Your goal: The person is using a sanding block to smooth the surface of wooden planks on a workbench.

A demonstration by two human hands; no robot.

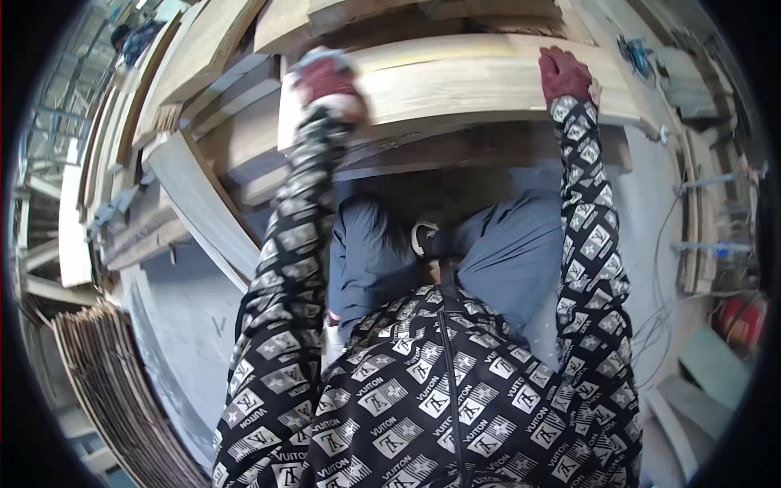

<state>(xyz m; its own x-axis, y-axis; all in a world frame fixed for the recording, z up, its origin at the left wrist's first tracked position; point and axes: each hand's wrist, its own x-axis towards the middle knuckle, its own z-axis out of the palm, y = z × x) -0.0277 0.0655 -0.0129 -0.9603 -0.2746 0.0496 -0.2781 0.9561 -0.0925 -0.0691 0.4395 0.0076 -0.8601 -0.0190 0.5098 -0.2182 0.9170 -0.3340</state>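
Right gloved hand (pixel 565 75), between one and two o'clock, lies palm down with fingers loosely apart on a pale board (pixel 455 81); the left gloved hand (pixel 325 79), near eleven, is too blurred to tell its grip.
The board lies flat at twelve o'clock, above darker timber (pixel 431 145); how much work on it is done or left cannot be judged. A stack of brown sheets (pixel 106 374) stands at eight. A red object (pixel 742 321) past three may be a container; its contents are unclear.
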